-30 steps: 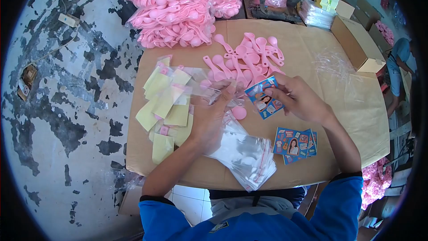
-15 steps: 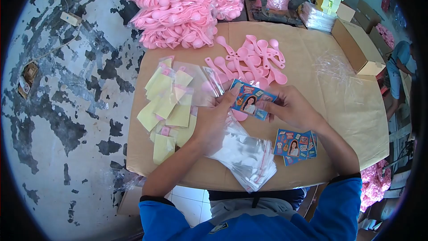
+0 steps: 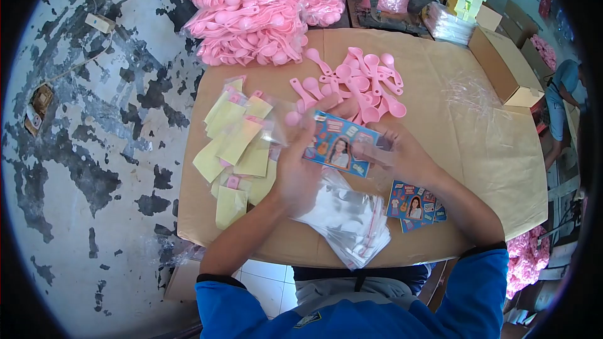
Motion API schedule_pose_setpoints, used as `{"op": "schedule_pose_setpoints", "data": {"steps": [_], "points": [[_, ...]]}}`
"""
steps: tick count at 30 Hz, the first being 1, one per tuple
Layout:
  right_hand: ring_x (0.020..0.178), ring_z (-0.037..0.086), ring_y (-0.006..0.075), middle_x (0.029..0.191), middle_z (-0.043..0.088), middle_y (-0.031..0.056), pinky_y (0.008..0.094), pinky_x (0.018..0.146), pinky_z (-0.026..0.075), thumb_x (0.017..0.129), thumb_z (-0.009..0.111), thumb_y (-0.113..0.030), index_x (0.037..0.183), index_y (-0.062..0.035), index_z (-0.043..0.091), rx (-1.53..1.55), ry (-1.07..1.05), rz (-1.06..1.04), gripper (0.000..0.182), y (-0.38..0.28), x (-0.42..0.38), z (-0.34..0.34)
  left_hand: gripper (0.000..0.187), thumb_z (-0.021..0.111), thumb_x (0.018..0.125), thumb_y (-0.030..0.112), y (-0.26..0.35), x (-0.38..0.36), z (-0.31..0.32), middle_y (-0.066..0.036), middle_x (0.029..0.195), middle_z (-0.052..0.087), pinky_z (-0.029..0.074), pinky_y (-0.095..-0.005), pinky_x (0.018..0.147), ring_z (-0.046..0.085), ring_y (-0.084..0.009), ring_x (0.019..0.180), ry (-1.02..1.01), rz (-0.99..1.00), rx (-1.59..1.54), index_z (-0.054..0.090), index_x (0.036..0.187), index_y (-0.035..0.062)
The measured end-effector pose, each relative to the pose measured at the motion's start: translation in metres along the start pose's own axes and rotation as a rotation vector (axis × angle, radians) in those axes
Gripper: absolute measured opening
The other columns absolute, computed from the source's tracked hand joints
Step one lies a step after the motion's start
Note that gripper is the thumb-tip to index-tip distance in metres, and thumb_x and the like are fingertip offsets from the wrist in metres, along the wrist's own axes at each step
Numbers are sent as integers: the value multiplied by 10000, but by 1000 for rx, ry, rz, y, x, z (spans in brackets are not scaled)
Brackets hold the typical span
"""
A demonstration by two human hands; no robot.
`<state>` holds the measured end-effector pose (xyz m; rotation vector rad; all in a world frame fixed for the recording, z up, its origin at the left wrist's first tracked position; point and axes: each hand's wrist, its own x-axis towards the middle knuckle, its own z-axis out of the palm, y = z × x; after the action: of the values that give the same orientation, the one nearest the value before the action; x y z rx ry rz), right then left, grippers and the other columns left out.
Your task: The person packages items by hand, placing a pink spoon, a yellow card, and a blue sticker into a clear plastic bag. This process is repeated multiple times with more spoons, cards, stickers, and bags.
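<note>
A blue printed card [image 3: 338, 143] with a picture of a person on it is held up between my two hands. My right hand [image 3: 402, 154] pinches its right side, thumb on the front. At the left edge my left hand [image 3: 296, 166] grips a clear plastic bag [image 3: 284, 122], with fingers reaching behind the card. Below the hands lies a fanned stack of clear plastic bags [image 3: 348, 216]. A few more blue cards [image 3: 411, 206] rest by my right forearm. Filled bags with pale yellow cards [image 3: 233, 144] are heaped left of my left hand.
Loose pink spoons [image 3: 361, 85] are piled beyond my hands. Big bags of pink spoons [image 3: 251, 12] stand at the table's far left. Plastic scraps [image 3: 471, 95] and an open cardboard box [image 3: 505, 69] are at the right. A person [image 3: 562, 100] is at the far right.
The card has come slightly nearer to me and tilted. My left thumb has shifted to its left edge, and the left fingers now show spread behind it.
</note>
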<state>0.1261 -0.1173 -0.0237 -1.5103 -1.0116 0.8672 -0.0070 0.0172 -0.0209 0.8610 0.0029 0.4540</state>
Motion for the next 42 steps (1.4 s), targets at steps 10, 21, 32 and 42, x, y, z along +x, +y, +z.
{"op": "schedule_pose_setpoints", "data": {"steps": [10, 21, 32, 42], "points": [[638, 516, 28, 807, 622, 1, 208, 542, 444, 920, 627, -224, 1035, -33, 665, 128, 91, -9, 226, -8, 1, -1, 383, 465, 992, 177, 1, -5, 7, -137, 1202, 584, 485, -360, 938, 591, -190, 1078, 66, 143, 114, 447, 1283, -71], [622, 567, 71, 748, 624, 24, 219, 592, 485, 965, 534, -352, 997, -25, 662, 137, 134, -67, 353, -2, 9, -20, 320, 554, 942, 111, 0, 5, -8, -122, 1120, 624, 548, -362, 824, 650, -205, 956, 164, 102, 325, 518, 1206, -67], [678, 549, 50, 824, 639, 30, 229, 554, 450, 908, 645, -220, 810, -61, 606, 147, 70, -28, 191, -27, -5, -6, 483, 638, 902, 112, -3, -7, 1, -41, 1191, 582, 505, -256, 832, 570, -95, 1022, 183, -24, 272, 442, 1338, 47], [831, 589, 52, 948, 666, 60, 228, 666, 486, 870, 671, -93, 976, -28, 659, 110, -88, -8, 125, -23, -6, -2, 375, 693, 865, 203, 4, -17, 8, -42, 1150, 594, 493, -245, 845, 577, -103, 981, -98, -328, 578, 562, 1176, 39]]}}
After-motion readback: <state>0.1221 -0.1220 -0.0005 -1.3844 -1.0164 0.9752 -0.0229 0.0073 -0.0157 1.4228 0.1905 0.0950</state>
